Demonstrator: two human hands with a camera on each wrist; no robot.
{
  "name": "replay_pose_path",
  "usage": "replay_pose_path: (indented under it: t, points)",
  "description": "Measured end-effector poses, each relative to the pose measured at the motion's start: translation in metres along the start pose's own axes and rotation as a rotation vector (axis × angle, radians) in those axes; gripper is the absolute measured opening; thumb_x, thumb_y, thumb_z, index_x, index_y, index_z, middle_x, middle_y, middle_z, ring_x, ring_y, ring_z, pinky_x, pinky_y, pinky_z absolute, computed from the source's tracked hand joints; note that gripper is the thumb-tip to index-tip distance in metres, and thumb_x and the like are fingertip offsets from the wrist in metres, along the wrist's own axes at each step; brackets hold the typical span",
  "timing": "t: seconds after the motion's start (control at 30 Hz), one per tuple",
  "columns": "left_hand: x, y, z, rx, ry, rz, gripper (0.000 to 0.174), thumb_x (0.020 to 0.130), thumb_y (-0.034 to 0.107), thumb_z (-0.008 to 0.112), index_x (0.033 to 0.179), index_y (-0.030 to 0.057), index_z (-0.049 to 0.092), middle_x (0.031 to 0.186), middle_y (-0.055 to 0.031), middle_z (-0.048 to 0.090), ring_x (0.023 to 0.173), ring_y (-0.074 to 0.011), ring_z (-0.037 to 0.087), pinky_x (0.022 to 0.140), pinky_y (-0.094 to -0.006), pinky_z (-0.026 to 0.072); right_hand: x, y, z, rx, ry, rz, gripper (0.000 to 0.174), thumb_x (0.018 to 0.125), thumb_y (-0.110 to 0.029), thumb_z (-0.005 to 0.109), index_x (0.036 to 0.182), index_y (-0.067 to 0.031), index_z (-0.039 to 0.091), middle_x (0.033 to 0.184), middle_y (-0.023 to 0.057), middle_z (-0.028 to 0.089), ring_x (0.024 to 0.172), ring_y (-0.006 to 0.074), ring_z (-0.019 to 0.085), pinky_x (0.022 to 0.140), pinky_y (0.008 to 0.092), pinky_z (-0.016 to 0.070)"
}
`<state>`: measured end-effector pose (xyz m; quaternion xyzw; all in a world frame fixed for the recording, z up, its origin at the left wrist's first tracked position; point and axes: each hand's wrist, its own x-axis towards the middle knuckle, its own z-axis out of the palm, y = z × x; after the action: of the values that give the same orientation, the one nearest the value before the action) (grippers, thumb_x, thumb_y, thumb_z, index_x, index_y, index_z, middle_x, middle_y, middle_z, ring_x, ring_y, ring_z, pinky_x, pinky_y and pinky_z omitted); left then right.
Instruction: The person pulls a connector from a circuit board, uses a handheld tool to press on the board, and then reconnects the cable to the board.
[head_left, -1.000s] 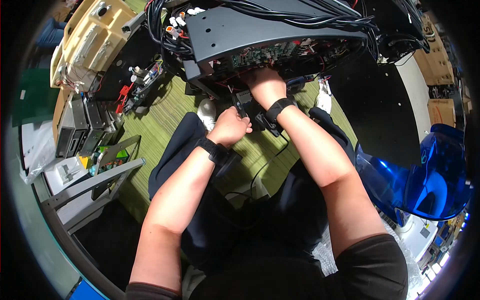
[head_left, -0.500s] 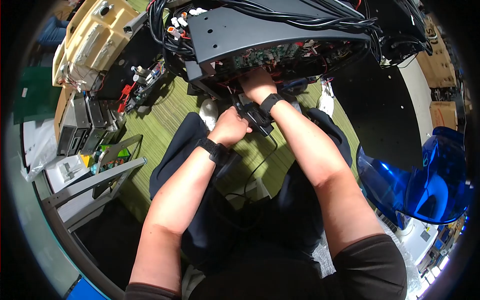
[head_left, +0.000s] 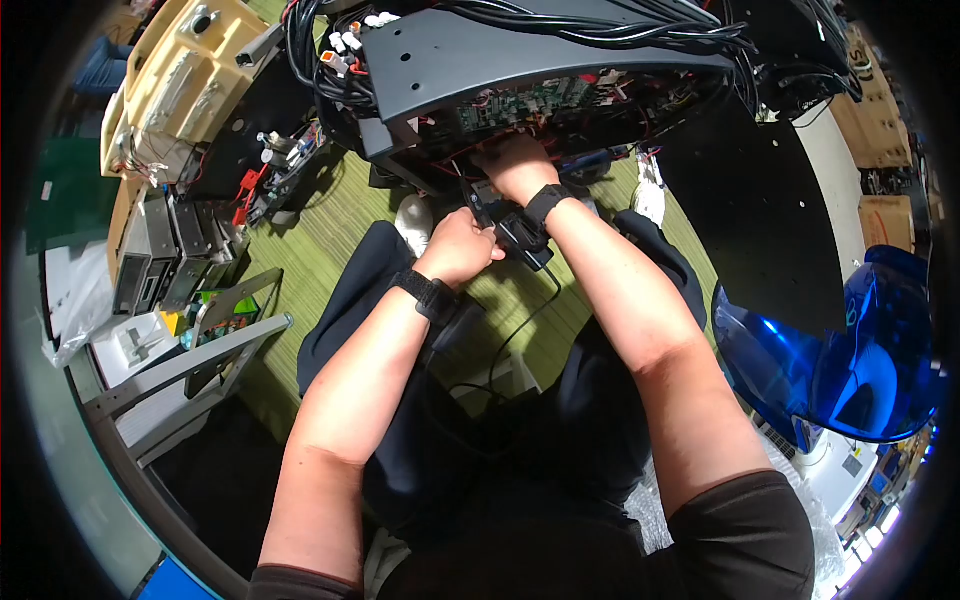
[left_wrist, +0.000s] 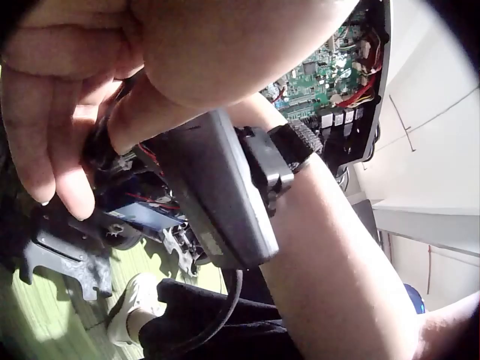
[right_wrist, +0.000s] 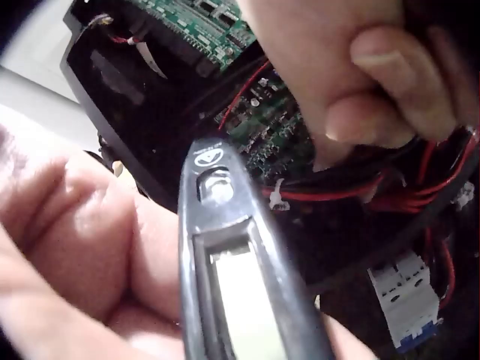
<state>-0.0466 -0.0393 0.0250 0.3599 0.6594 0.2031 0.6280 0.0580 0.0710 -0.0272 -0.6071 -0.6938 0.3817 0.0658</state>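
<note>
The left hand (head_left: 458,248) grips a slim black handheld tool (right_wrist: 232,247) with a pale panel in its side and a triangle mark near one end. Its thin tip (head_left: 456,168) points toward the dark housing (head_left: 480,75). Inside that open housing is the right hand (head_left: 522,170), its fingers (right_wrist: 390,67) curled beside red wires (right_wrist: 337,193) and a green circuit board (right_wrist: 262,127). I cannot tell what these fingers pinch. A black box with a cable (left_wrist: 217,195) sits at the right wrist, close to the left thumb.
Black cable bundles (head_left: 600,35) run over the housing, with white connectors (head_left: 345,45) at its left corner. Left stand a cream plastic shell (head_left: 180,85) and metal boxes (head_left: 160,245). A large black panel (head_left: 760,220) and a blue transparent cover (head_left: 850,350) are at the right.
The right hand and forearm have shifted left and slightly up since a second ago, bringing the right wrist closer to the left hand. The left hand keeps its grip, almost still.
</note>
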Motion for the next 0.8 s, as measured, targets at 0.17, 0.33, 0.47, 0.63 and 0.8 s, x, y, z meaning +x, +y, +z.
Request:
replay_pose_path:
  t: [0.17,0.33,0.47,0.63,0.8]
  points:
    - [-0.002,0.001,0.004,-0.045,0.029,-0.037,0.013,0.092,0.010,0.049,0.093,-0.0026,0.047,0.078,-0.0095,0.061,0.063,-0.0126,0.061,0.055,-0.0238,0.0505,-0.042,-0.026,-0.028,-0.059,0.219,-0.129,0.030,0.082,-0.033,0.058,0.098,-0.0084,0.065,0.086,0.0209,0.064,0.083,0.0333,0.063,0.070,0.0431,0.0508]
    - [0.002,0.004,0.002,-0.062,0.055,-0.083,0.016,0.094,0.017,0.047,0.097,0.0006,0.047,0.079,-0.0075,0.060,0.064,-0.0115,0.059,0.056,-0.0239,0.0513,-0.041,-0.006,-0.024,-0.135,0.032,-0.325,0.034,0.079,-0.018,0.051,0.111,-0.0114,0.061,0.103,0.0152,0.063,0.093,0.0307,0.061,0.078,0.0411,0.0499]
    - [0.001,0.011,0.005,-0.164,0.045,-0.123,0.025,0.095,0.021,0.045,0.106,-0.0009,0.049,0.080,-0.0080,0.059,0.066,-0.0139,0.060,0.057,-0.0263,0.0518,-0.025,0.014,-0.009,0.028,-0.033,-0.398,0.039,0.079,-0.018,0.050,0.116,-0.0083,0.059,0.107,0.0185,0.061,0.093,0.0304,0.061,0.078,0.0368,0.0498]
    - [0.000,0.021,0.010,-0.239,0.010,-0.176,0.019,0.098,0.022,0.039,0.102,0.0071,0.048,0.078,-0.0015,0.053,0.063,-0.0103,0.055,0.059,-0.0248,0.0528,-0.037,0.005,-0.031,-0.291,-0.186,-0.512,0.041,0.079,-0.017,0.049,0.117,-0.0049,0.057,0.109,0.0202,0.060,0.100,0.0310,0.059,0.087,0.0335,0.0455]
    - [0.002,0.022,0.015,-0.292,0.019,-0.188,0.017,0.098,0.023,0.037,0.098,0.0082,0.045,0.075,-0.0002,0.051,0.061,-0.0102,0.053,0.061,-0.0264,0.0529,-0.042,0.008,-0.015,0.230,0.044,-0.292,0.026,0.077,-0.020,0.048,0.087,-0.0042,0.068,0.085,0.0213,0.064,0.081,0.0343,0.062,0.075,0.0401,0.0488]
